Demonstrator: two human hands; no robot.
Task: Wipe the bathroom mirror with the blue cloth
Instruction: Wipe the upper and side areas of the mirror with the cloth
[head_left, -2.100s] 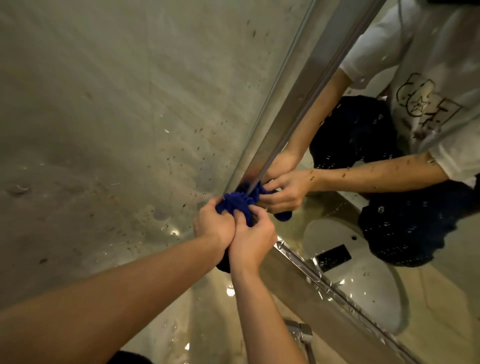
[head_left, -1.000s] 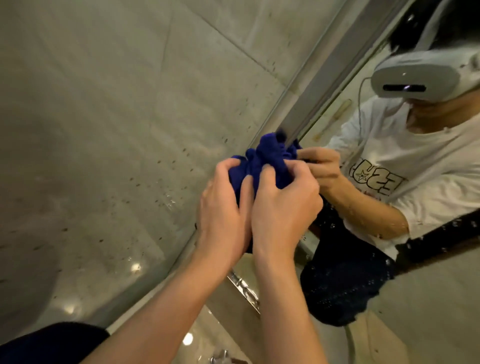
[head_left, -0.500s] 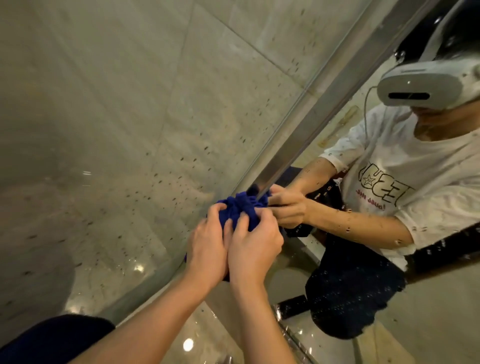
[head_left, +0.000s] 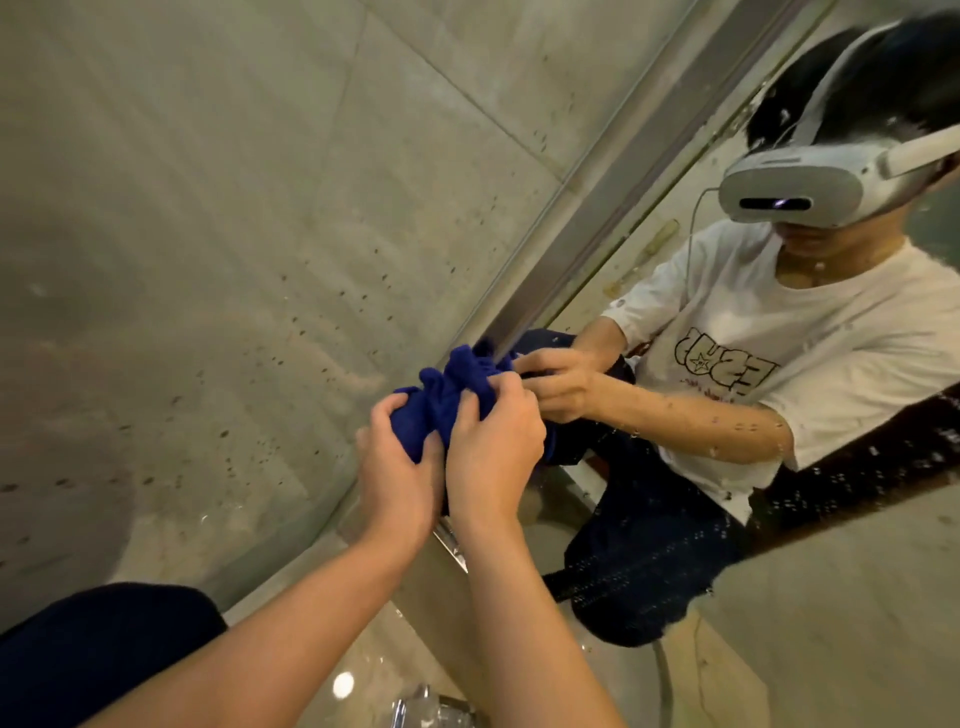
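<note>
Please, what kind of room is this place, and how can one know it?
Most likely a bathroom. A metal-framed mirror spotted with droplets hangs on a wall of large grey tiles, and a chrome tap shows at the bottom edge, below the hands holding the blue cloth.

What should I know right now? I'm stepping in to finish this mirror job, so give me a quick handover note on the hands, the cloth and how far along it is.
Hands: left hand and right hand both grip the bunched dark blue cloth, side by side.
Where: the cloth is pressed at the metal-framed edge of the bathroom mirror, near its lower corner, beside the speckled grey tiled wall.
Done: cloth in hand and at the mirror's edge.
Left: water droplets still dot the glass across most of the mirror; open the cloth out and wipe the rest.
</note>
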